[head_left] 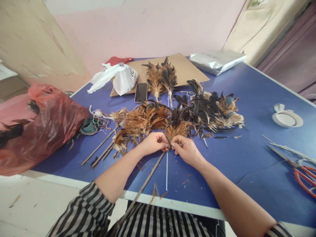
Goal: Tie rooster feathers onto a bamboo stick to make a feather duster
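My left hand [155,144] and my right hand [187,150] meet at the middle of the table, fingers pinched close together. Between them is the neck of a feather duster, where brown and black feathers [179,129] join a thin wooden stick [149,176]. Its stick slants down over the near table edge toward my lap. A thin white strip [167,171] hangs straight below my fingertips. What exactly each fingertip pinches is partly hidden. Just beyond my left hand lie orange-brown feathers [145,118]; dark feathers [209,112] are heaped past my right hand.
Two small feather bundles [161,77] rest on cardboard [190,69] behind a phone [141,92]. At left bulges a red plastic bag [54,121], near several sticks [100,149]. Scissors [302,176] and a tape roll [287,118] lie on the right.
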Demonstrator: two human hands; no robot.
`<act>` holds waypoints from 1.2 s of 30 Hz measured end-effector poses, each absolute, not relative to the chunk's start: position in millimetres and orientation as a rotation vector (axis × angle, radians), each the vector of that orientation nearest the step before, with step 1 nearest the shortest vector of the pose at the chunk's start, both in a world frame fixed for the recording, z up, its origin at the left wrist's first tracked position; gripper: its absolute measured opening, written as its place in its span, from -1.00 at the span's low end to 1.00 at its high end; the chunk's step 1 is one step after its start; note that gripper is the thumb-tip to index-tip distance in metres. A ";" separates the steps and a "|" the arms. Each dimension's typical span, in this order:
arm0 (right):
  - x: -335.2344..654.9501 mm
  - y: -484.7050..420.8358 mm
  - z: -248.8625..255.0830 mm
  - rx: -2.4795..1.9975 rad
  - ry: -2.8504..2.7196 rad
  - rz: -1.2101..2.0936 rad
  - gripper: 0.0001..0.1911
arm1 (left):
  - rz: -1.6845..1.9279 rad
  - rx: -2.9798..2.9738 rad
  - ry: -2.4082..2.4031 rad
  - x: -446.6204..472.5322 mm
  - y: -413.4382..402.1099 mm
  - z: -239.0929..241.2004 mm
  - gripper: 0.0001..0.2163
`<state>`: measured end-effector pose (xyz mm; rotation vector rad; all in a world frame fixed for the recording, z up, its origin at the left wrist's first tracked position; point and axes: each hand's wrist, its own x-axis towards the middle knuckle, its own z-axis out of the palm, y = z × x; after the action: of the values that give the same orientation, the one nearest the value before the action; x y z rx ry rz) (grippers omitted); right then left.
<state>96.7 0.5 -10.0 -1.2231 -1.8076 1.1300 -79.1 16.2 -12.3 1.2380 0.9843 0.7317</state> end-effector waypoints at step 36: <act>100.1 1.2 -7.2 -1.211 -1.992 0.896 -0.90 | 0.829 1.276 1.026 -82.5 13.3 -15.5 -0.83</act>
<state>100.1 1.2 -7.2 -1.2113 -1.9923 0.8960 -82.5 13.3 -15.5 1.2759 1.0261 0.8294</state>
